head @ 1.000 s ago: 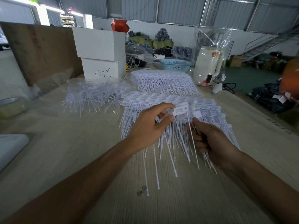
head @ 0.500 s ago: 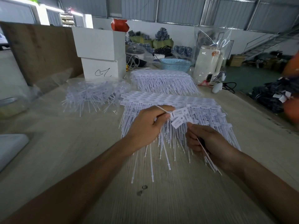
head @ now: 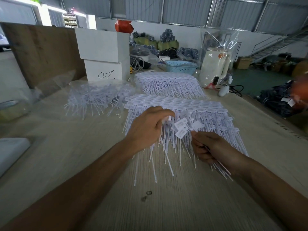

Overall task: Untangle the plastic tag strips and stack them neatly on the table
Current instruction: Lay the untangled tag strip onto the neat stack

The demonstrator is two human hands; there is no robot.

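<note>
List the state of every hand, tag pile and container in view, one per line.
left hand: fingers pinching a tag head
right hand: gripping a bundle of tag stems
held tags: lifted, fanned between the hands
near stack: aligned in neat rows
far stack: aligned, flat
tangled pile: jumbled, on clear plastic
white boxes: stacked, closed
blue basket: upright
</note>
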